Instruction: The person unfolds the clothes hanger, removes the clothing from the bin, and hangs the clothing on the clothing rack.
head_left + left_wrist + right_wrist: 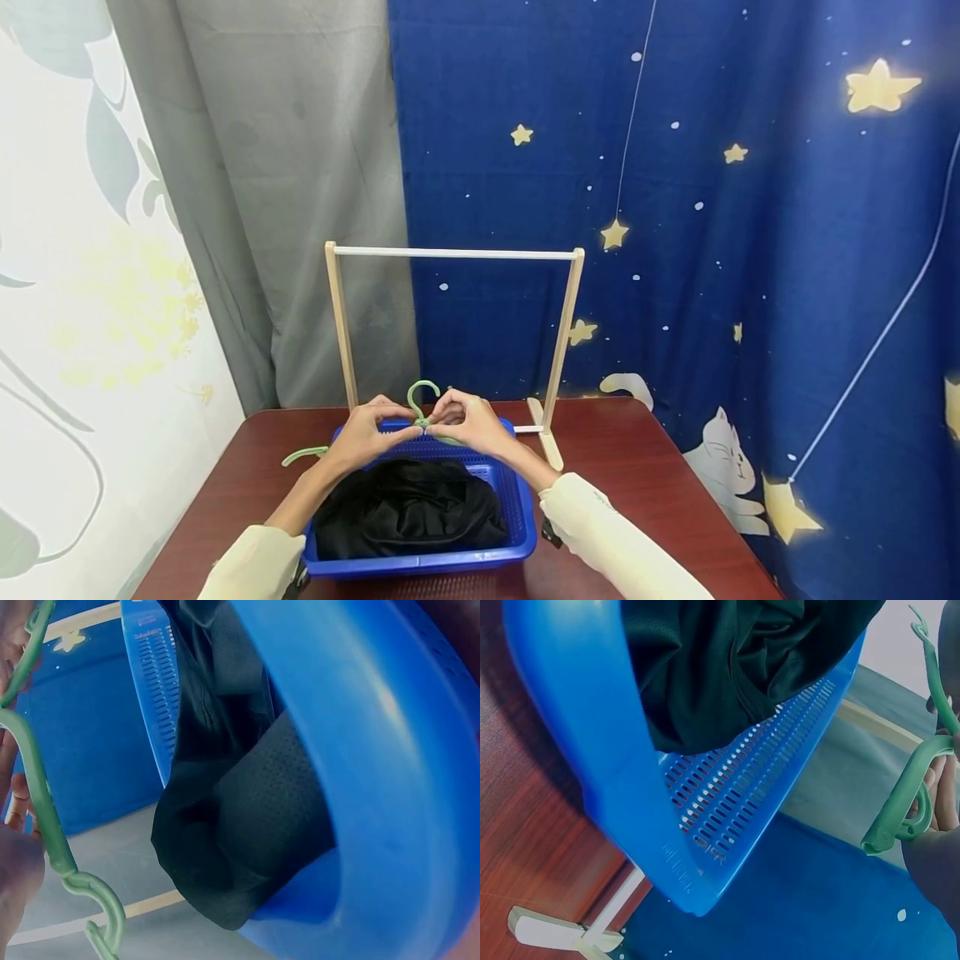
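Observation:
A green clothes hanger (412, 393) is held over the back part of a blue basket, its hook pointing up. My left hand (366, 435) pinches it near the middle between thumb and fingers. From the other side my right hand (471, 427) pinches it too, the two thumbs nearly meeting under the hook. One hanger arm sticks out left past my left wrist; in the left wrist view this arm (43, 795) ends in a small curl. The right wrist view shows the other arm (901, 799) with a loop below it. Crumpled black cloth (412, 508) lies in the basket (420, 564).
A wooden rack with a white crossbar (453, 252) stands behind the basket, its right foot (551, 446) on the red-brown table (622, 492). Grey curtain (315, 167) and blue star-patterned curtain (525, 192) hang behind the table.

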Demonstrator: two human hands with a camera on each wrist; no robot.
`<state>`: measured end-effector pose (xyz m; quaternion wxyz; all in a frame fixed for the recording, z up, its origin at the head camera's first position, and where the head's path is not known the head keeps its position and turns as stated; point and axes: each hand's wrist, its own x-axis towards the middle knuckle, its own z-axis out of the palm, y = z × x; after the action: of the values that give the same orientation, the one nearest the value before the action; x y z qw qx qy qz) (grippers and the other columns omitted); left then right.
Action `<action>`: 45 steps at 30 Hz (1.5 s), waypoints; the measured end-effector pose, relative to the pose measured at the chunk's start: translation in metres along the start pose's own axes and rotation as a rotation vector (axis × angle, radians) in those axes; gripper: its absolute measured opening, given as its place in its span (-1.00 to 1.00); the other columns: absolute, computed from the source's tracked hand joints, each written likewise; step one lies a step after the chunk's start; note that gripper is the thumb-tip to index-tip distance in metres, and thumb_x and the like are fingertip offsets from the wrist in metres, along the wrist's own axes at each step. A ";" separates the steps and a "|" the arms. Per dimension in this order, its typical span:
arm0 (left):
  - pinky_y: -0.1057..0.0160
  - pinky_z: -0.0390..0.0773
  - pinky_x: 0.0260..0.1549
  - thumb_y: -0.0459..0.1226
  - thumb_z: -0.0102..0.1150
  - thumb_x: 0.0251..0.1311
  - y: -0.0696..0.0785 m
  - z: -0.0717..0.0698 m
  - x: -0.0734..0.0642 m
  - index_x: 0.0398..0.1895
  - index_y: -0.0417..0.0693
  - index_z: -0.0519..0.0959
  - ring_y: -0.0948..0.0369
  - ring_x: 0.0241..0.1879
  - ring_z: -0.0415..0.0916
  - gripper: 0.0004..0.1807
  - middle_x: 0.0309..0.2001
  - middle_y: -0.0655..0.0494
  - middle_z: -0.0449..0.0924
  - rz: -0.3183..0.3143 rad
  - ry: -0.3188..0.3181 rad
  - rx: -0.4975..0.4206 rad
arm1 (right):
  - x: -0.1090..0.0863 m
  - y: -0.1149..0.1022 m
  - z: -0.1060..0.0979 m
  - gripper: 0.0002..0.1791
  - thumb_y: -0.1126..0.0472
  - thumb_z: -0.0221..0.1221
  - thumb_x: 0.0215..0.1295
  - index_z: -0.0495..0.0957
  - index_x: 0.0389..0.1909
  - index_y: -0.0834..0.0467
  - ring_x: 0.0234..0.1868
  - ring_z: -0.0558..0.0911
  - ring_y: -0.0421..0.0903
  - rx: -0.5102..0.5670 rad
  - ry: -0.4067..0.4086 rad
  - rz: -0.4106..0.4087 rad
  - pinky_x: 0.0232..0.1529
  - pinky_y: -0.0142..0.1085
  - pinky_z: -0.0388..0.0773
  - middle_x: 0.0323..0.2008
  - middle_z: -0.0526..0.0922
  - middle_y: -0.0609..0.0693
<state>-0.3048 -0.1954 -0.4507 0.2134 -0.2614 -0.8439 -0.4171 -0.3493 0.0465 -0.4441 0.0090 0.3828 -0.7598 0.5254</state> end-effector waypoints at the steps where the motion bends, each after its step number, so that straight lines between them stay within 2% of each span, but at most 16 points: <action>1: 0.22 0.46 -0.35 -0.13 0.57 0.14 0.000 0.000 0.000 -0.17 0.16 0.83 0.31 -0.28 0.45 -0.80 -0.23 0.23 0.67 -0.005 -0.002 0.000 | 0.000 0.000 0.001 -0.75 0.30 0.47 0.23 0.61 -0.16 0.18 -0.15 0.78 -0.16 -0.002 -0.001 -0.001 -0.04 -0.27 0.68 -0.18 0.81 0.03; 3: 0.15 0.49 -0.33 -0.15 0.56 0.15 -0.001 0.001 0.000 -0.20 0.16 0.83 0.31 -0.27 0.46 -0.84 -0.24 0.25 0.66 -0.006 -0.006 -0.002 | 0.001 0.000 0.002 -0.75 0.29 0.47 0.23 0.60 -0.17 0.17 -0.15 0.78 -0.19 -0.001 -0.007 0.005 -0.06 -0.30 0.68 -0.19 0.82 0.01; 7: 0.17 0.50 -0.33 -0.16 0.55 0.17 -0.002 0.001 0.000 -0.26 0.18 0.82 0.29 -0.27 0.47 -0.90 -0.27 0.29 0.63 -0.005 -0.011 -0.002 | 0.001 0.000 0.003 -0.75 0.26 0.47 0.24 0.62 -0.14 0.14 -0.15 0.77 -0.23 -0.009 -0.017 0.012 -0.07 -0.31 0.67 -0.19 0.82 -0.03; 14: 0.27 0.42 -0.39 -0.19 0.53 0.19 -0.002 -0.002 0.001 -0.27 0.13 0.82 0.01 -0.30 0.49 -0.92 -0.29 0.23 0.63 0.007 0.004 -0.008 | -0.002 0.002 0.000 -0.72 0.24 0.49 0.24 0.67 -0.07 0.11 -0.19 0.77 -0.19 -0.033 -0.031 0.034 -0.12 -0.33 0.65 -0.20 0.81 -0.03; 21: 0.27 0.45 -0.39 -0.19 0.55 0.17 0.000 0.000 0.001 -0.26 0.14 0.82 0.28 -0.32 0.44 -0.90 -0.31 0.27 0.64 0.007 -0.008 -0.013 | -0.004 0.001 0.001 -0.73 0.24 0.47 0.26 0.68 -0.06 0.13 -0.17 0.76 -0.18 -0.028 -0.039 0.020 -0.10 -0.34 0.64 -0.18 0.81 -0.02; 27: 0.31 0.44 -0.38 -0.15 0.54 0.18 0.001 0.002 0.004 -0.29 0.15 0.81 0.28 -0.32 0.43 -0.93 -0.33 0.33 0.62 0.003 -0.036 -0.006 | -0.006 0.001 -0.001 -0.74 0.21 0.46 0.28 0.70 -0.05 0.12 -0.18 0.75 -0.23 -0.066 -0.053 0.010 -0.07 -0.26 0.67 -0.18 0.80 -0.05; 32: 0.24 0.51 -0.32 -0.13 0.52 0.21 0.003 -0.001 0.005 -0.28 0.16 0.81 0.12 -0.26 0.51 -0.92 -0.32 0.34 0.64 -0.013 -0.052 -0.010 | -0.007 0.004 -0.008 -0.77 0.16 0.47 0.27 0.74 -0.09 0.05 -0.20 0.74 -0.24 -0.114 -0.054 0.010 -0.09 -0.20 0.68 -0.23 0.79 -0.13; 36: 0.25 0.55 -0.29 -0.11 0.52 0.20 0.002 -0.003 0.005 -0.27 0.18 0.81 -0.03 -0.21 0.55 -0.92 -0.31 0.34 0.65 -0.027 -0.056 -0.014 | -0.010 0.004 -0.015 -0.76 0.15 0.49 0.24 0.76 -0.11 0.09 -0.23 0.73 -0.25 -0.149 -0.049 0.007 -0.13 -0.22 0.67 -0.26 0.79 -0.18; 39: 0.25 0.55 -0.29 -0.11 0.52 0.19 0.001 -0.004 0.005 -0.27 0.19 0.81 0.03 -0.23 0.53 -0.91 -0.31 0.35 0.64 -0.028 -0.054 -0.001 | -0.012 0.006 -0.018 -0.76 0.14 0.49 0.24 0.77 -0.12 0.11 -0.23 0.72 -0.25 -0.176 -0.042 0.009 -0.15 -0.25 0.66 -0.26 0.80 -0.18; 43: 0.19 0.58 -0.29 -0.12 0.53 0.18 0.001 -0.005 0.004 -0.27 0.19 0.81 0.20 -0.26 0.48 -0.91 -0.32 0.36 0.63 -0.023 -0.053 0.013 | -0.015 0.008 -0.023 -0.80 0.12 0.50 0.23 0.78 -0.15 0.03 -0.21 0.72 -0.26 -0.202 -0.036 0.020 -0.17 -0.31 0.64 -0.25 0.80 -0.21; 45: 0.13 0.59 -0.30 -0.13 0.54 0.18 0.001 -0.006 0.004 -0.28 0.18 0.82 0.23 -0.26 0.47 -0.91 -0.33 0.36 0.64 -0.017 -0.051 0.010 | -0.016 0.008 -0.024 -0.80 0.12 0.50 0.23 0.78 -0.15 0.01 -0.21 0.71 -0.27 -0.214 -0.036 0.022 -0.17 -0.35 0.64 -0.24 0.80 -0.22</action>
<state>-0.3059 -0.1988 -0.4442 0.1897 -0.2638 -0.8532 -0.4080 -0.3517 0.0764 -0.4465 0.0305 0.3808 -0.8158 0.4342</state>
